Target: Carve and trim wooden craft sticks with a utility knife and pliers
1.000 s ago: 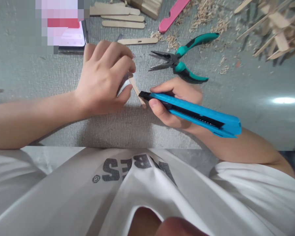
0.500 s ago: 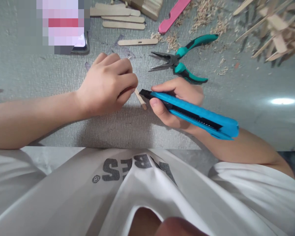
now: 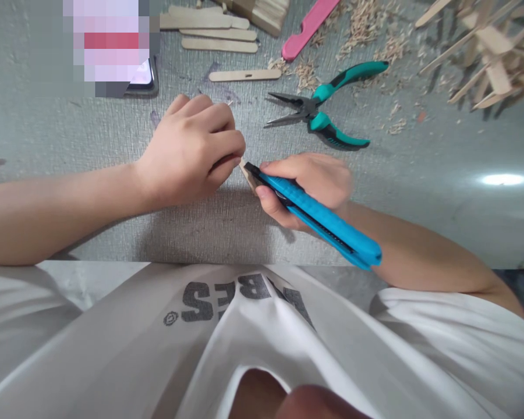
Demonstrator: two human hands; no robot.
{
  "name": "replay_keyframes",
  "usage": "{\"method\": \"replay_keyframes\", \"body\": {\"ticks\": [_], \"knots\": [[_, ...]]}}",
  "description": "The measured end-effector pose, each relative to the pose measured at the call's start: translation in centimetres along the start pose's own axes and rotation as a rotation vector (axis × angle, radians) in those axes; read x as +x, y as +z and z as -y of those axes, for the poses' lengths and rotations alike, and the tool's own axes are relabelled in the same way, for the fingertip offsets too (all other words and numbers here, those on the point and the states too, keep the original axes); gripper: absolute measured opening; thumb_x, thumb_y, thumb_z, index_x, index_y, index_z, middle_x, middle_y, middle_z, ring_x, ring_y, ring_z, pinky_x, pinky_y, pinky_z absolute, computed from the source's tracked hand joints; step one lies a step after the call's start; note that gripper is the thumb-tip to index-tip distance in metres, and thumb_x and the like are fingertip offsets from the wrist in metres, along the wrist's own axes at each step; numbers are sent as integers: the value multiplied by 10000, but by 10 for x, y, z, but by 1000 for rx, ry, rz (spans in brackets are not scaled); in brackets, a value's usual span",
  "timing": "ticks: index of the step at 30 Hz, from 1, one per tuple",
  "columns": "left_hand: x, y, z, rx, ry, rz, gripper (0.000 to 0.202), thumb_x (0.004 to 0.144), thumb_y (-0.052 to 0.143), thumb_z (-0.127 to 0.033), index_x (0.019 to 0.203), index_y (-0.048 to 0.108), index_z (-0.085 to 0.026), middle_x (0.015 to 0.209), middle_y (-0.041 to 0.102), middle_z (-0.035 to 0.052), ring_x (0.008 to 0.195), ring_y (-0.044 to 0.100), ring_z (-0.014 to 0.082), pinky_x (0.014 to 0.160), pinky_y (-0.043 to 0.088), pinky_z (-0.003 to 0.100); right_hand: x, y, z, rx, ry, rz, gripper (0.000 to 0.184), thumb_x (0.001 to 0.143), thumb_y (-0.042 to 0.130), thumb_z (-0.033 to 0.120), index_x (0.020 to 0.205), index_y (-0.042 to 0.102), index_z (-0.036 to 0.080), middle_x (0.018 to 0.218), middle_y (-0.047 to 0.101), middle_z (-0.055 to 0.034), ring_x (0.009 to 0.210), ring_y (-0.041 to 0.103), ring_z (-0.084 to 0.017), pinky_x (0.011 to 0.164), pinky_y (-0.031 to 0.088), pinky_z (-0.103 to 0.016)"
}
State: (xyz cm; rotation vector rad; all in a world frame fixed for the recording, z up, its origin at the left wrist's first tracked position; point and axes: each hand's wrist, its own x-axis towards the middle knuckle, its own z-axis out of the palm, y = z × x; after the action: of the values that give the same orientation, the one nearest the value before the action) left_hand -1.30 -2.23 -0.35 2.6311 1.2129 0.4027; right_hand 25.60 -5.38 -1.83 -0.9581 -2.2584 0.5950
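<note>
My left hand (image 3: 198, 148) is closed on a wooden popsicle stick (image 3: 247, 176), pressing it toward the grey table. Most of the stick is hidden under the fingers; its near end slants out toward me. In my right hand (image 3: 305, 186) is a blue box cutter (image 3: 327, 221), gripped near its front between thumb and fingers. Its black tip lies over the stick, just beside my left fingertips; whether the blade touches the wood I cannot tell.
Beyond my hands lie open needle-nose pliers (image 3: 308, 107) with teal handles. A slotted popsicle stick (image 3: 244, 75), more sticks (image 3: 218, 45), a brush (image 3: 266, 14), a pink-handled tool (image 3: 308, 29) and wood shavings (image 3: 362, 23) are farther back. A stick structure (image 3: 493, 52) stands far right, a phone (image 3: 144, 78) left.
My right hand has shifted left and slightly toward me, and the box cutter has turned steeper, its tip now over the stick. My left hand has stayed put.
</note>
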Motion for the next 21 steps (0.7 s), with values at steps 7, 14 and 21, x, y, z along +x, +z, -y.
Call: {"method": "replay_keyframes", "body": {"ticks": [7,14,21], "knots": [[0,0,-1,26,8,5,356,1158,425,-376,979,720,-288,1082,773,86,1038,659,317,870,428,512,-2,0,0,-30,-24,-11,164,1093,702,454,1222,788,402,910,852,24,763,797,-248,756,677,-441],[5,-7,-2,35,-6,112,392,1153,418,-364,996,758,-247,1124,775,120,1053,630,309,868,410,511,3,-1,7,-245,-229,-120,194,1121,654,379,1276,746,309,787,751,26,683,701,-205,676,541,-386],[6,-11,-4,38,-5,133,419,1165,420,-352,1012,788,-225,1146,778,139,1074,640,325,867,431,517,3,-3,7,-333,-374,-116,224,1094,693,338,1285,692,220,774,705,16,657,607,-188,636,428,-388]]}}
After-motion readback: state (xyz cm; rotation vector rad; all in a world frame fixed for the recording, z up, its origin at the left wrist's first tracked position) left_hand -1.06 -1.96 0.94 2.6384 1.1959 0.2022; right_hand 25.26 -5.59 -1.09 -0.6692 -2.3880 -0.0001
